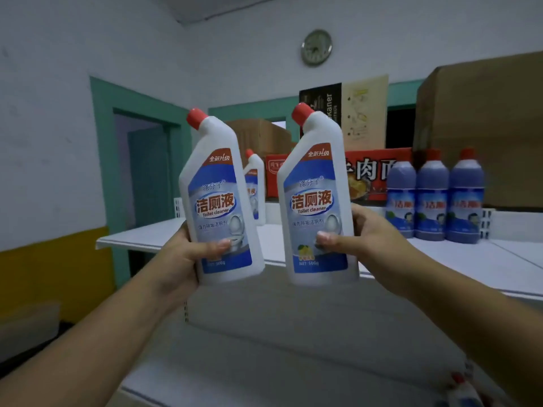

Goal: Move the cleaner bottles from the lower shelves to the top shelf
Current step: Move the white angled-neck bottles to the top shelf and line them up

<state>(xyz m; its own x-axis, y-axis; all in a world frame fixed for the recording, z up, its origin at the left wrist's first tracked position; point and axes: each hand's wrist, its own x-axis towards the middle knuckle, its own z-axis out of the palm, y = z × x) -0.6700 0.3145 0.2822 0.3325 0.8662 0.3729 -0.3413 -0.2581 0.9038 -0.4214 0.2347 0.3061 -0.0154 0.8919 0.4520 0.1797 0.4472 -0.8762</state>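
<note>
Cleaner bottle [219, 186], white with a red cap, is upright at centre-left of the frame, our left grip [188, 254] curled round its lower body. Our right grip [364, 233] clasps a twin bottle [316, 183] at centre-right. Behind them on the top shelf [440, 259] stand a third bottle [255, 177] and, at right, three blue bottles [432, 198] before cardboard boxes [484, 113].

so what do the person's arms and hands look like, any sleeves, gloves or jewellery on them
Both arms are bare as far as the frame shows: no sleeve on the left forearm or the right forearm. The left hand and right hand wear no gloves, and no ring, watch or bracelet shows. The visible thumbnails look short and unpainted.
</note>
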